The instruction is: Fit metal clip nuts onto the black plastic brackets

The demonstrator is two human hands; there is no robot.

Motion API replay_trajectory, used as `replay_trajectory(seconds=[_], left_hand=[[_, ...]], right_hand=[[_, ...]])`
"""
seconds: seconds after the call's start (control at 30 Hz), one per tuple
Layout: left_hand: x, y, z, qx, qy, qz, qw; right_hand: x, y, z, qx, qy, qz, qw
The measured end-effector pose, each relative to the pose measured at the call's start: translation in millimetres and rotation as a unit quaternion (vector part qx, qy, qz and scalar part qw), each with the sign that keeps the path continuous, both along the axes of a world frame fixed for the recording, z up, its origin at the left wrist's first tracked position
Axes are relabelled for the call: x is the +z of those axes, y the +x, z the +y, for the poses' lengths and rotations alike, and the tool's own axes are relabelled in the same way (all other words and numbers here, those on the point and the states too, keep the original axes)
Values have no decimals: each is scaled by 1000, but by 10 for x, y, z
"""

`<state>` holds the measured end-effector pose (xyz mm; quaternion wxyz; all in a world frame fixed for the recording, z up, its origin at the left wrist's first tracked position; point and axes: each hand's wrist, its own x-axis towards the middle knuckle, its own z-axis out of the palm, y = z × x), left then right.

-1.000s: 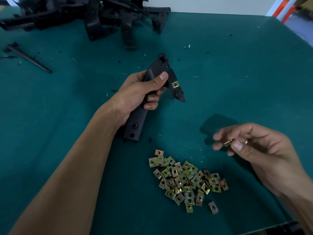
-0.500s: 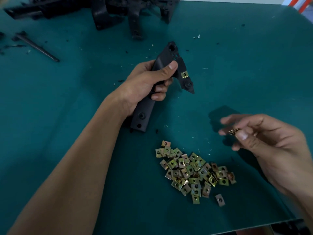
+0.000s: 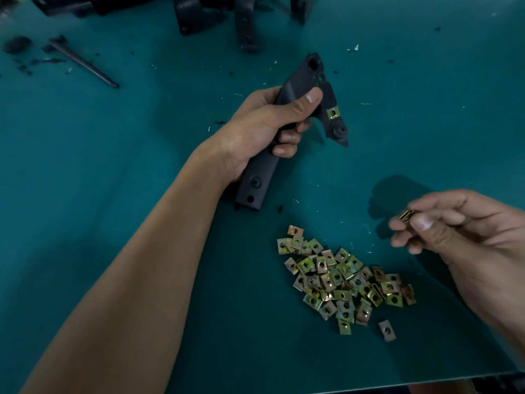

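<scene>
Teal covering runs across the whole table (image 3: 113,194), flecked with small scraps. From my head camera, my left hand (image 3: 264,129) is wrapped round the middle of a black bracket (image 3: 301,83), thumb laid over the top and fingers curled beneath, so that its forked end juts out clear of my grip toward the right. One clip nut (image 3: 333,112) already sits on a tab of that end, and I judge I hold the bracket tilted this way to leave the remaining tabs open for the next one.

My right hand (image 3: 454,231), toward the table's right edge and well apart from the bracket, pinches a second clip (image 3: 406,216) between thumb and fingertips, edge-on; I cannot tell which way its mouth faces. Below it, near the front edge, lies the pile of clip nuts (image 3: 343,280), close enough to reach without shifting. More brackets (image 3: 199,12) are heaped along the far edge, with a dark rod (image 3: 85,64) toward the far left corner.
</scene>
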<state>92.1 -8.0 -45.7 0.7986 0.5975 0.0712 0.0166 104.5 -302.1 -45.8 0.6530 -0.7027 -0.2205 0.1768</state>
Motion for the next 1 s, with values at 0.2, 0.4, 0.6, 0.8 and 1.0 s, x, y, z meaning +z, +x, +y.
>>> replay_trajectory(seconds=[0.2, 0.4, 0.6, 0.8, 1.0], left_hand=[[12, -7, -3, -1, 1, 0, 1000], [8, 1, 3, -4, 3, 1, 1000], [2, 6, 6, -4, -2, -1, 1000], [-9, 13, 2, -5, -2, -4, 1000], [-12, 16, -2, -3, -2, -5, 1000]], right_hand=[[9, -26, 43, 5, -11, -1, 1000], [5, -36, 88, -1, -18, -33, 999], [61, -38, 113, -18, 12, 10, 1000], [42, -50, 98, -42, 11, 15, 999], [66, -31, 113, -59, 37, 56, 996]])
